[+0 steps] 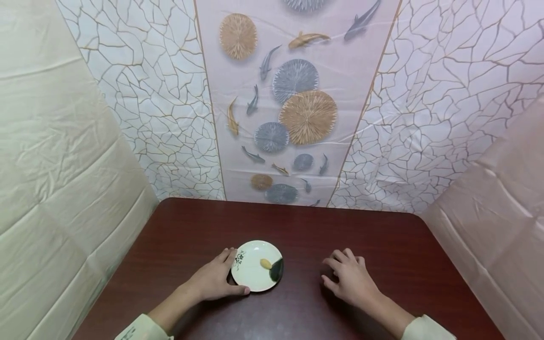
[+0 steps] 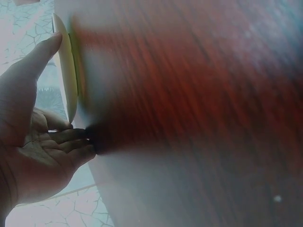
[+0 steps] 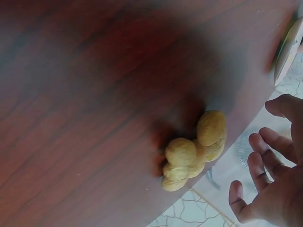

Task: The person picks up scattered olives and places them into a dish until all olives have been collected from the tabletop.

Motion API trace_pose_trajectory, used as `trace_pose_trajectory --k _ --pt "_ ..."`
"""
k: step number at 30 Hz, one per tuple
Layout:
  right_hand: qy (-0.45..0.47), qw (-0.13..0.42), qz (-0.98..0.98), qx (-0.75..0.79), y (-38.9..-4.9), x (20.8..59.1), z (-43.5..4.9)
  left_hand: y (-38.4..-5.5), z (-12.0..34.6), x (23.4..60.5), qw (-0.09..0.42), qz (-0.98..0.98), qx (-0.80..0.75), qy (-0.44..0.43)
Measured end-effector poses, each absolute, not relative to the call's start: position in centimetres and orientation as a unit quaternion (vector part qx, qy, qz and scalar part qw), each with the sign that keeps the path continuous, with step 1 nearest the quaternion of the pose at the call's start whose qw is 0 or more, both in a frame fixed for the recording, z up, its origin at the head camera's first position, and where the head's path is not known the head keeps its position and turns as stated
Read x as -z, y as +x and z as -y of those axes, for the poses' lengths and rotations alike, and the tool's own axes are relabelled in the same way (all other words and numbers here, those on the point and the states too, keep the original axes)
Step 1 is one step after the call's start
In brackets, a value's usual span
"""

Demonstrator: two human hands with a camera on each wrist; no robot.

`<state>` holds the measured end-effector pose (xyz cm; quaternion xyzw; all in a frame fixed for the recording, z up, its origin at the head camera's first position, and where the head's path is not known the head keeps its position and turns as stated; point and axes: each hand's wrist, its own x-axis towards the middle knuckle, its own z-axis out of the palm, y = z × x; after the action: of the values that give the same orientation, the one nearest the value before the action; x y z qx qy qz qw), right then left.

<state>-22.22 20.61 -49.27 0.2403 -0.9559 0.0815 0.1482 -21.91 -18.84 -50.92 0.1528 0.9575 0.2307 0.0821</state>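
White plate [image 1: 250, 274]: your left hand [image 1: 214, 279] holds its rim between thumb and fingers. Your right hand [image 1: 353, 282] has fingers apart, gripping nothing, near yellow lumps [image 3: 181, 152] on the table [image 1: 297, 226]. Uneven left-hand pressure could skid the plate; a low right-hand sweep, scatter the lumps.

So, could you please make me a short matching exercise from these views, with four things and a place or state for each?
1. White plate
2. Small yellow piece
3. Yellow-brown lumps
4. Right hand

A. Clustered together on the tabletop
B. Fingers loosely bent, holding nothing
C. Held at the rim by the left hand
D. Lying on the dish

Pairs: 1-C, 2-D, 3-A, 4-B
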Motion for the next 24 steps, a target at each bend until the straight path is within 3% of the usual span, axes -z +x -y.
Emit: trace_pose_trajectory --k 8,24 --pt "0.220 0.130 0.964 -0.075 -21.7 49.6 -22.0 -22.3 18.8 51.3 0.084 -0.959 -0.228 0.149" --pt "0.203 0.150 0.966 -0.065 -22.7 50.8 -23.8 -22.1 18.9 50.9 0.087 -0.956 -0.237 0.149"
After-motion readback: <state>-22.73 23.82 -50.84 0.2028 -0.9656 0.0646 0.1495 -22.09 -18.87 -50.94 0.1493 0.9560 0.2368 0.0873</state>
